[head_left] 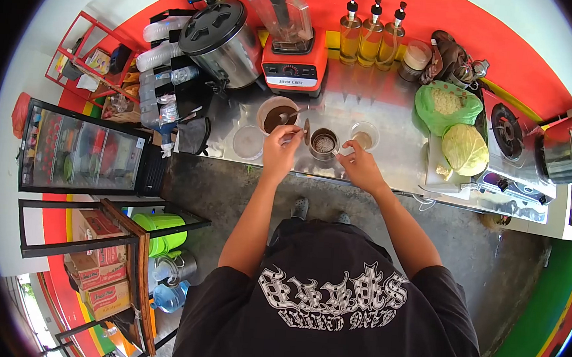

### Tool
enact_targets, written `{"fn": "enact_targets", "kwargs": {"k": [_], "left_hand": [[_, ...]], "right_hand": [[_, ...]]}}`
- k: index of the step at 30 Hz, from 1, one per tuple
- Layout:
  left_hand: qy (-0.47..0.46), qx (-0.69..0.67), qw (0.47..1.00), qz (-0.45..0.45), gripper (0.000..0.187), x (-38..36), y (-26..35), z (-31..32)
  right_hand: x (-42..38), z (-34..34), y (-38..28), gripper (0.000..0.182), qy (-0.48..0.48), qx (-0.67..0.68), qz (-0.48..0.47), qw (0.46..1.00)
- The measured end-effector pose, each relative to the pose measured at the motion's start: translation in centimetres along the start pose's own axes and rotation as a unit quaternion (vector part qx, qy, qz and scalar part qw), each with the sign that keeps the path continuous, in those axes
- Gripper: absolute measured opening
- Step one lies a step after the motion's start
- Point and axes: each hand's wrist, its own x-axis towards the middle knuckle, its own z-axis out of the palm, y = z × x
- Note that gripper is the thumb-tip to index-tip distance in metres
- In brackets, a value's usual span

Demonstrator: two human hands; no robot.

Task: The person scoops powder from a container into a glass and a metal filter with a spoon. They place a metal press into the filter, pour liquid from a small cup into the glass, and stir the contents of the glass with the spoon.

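Observation:
My left hand (282, 154) is closed, pinching a thin, dark round lid (307, 132) seen almost edge-on. Just right of the lid stands a small metal cup (323, 143) with pale, speckled contents that I cannot make out. At the cup's right side, the fingers of my right hand (362, 166) are closed on what looks like its handle. Behind my left hand is a tub of dark brown powder (278, 116) with a spoon (289, 116) in it. A clear plastic cup (364, 136) with something pale in the bottom stands behind my right hand.
A clear round lid (248, 142) lies near the steel counter's (393, 156) front edge. Behind stand a red blender (294, 66), a steel urn (225, 48) and pump bottles (371, 38). To the right are a cabbage (465, 150), a green bag (445, 105) and a gas stove (511, 131).

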Motion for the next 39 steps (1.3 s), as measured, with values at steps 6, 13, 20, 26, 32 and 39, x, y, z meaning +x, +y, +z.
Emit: {"fn": "enact_targets", "kwargs": {"k": [6,13,20,26,32,39], "left_hand": [[0.088,-0.066,0.990,-0.088,0.018,-1.7,1.2,-2.2],[0.159,-0.111,0.974,-0.120,0.020,-3.4,0.5,-6.5],[0.152,-0.152,0.964,-0.158,0.024,-0.7,-0.2,-10.7],[0.088,-0.153,0.966,-0.187,0.022,3.1,-1.1,-13.0],[-0.001,-0.163,0.964,-0.211,0.020,5.9,-2.0,-14.2],[-0.047,-0.177,0.952,-0.244,0.019,7.7,-3.1,-14.6]], "right_hand": [[-2.3,-2.7,-2.9,0.037,0.025,-0.183,-0.084,0.979],[-1.0,-6.3,-2.5,0.025,-0.048,0.054,-0.058,0.996],[-0.6,-10.0,-5.0,0.025,0.013,0.016,-0.025,0.999],[3.2,-6.7,-7.0,0.031,0.011,0.075,-0.013,0.997],[8.2,0.1,-8.7,0.043,-0.009,0.047,0.015,0.999],[11.6,7.0,-9.3,0.027,0.054,0.100,0.010,0.993]]}}
